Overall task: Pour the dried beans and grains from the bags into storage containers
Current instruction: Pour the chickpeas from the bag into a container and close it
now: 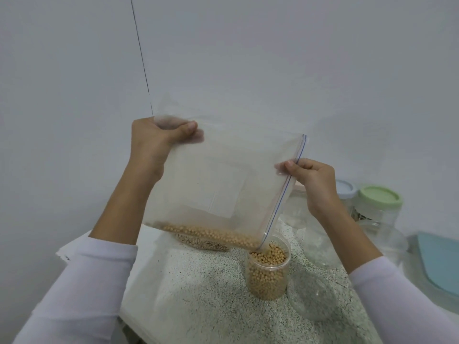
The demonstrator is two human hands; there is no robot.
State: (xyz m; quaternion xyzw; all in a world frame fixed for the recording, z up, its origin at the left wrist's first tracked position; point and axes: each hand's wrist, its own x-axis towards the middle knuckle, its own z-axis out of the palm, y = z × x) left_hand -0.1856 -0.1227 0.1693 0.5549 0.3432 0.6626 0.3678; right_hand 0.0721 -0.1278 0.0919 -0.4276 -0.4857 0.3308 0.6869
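Note:
A clear zip bag point(223, 180) is tilted in the air above the table, its open zip edge pointing down to the right. My left hand point(159, 137) grips the bag's upper left corner. My right hand point(313, 180) pinches the zip edge on the right side. Tan round beans point(211, 233) lie along the bag's lower edge and run out of its bottom corner into a clear round jar point(268, 271), which stands on the speckled table and is nearly full of the same beans.
An empty clear jar point(310, 294) lies right of the filled one. Another bag of grains point(203, 243) lies behind the tilted bag. Lidded jars, green point(380, 197) and pale blue point(345, 188), stand at the far right beside a blue lid point(439, 261). A white wall rises behind.

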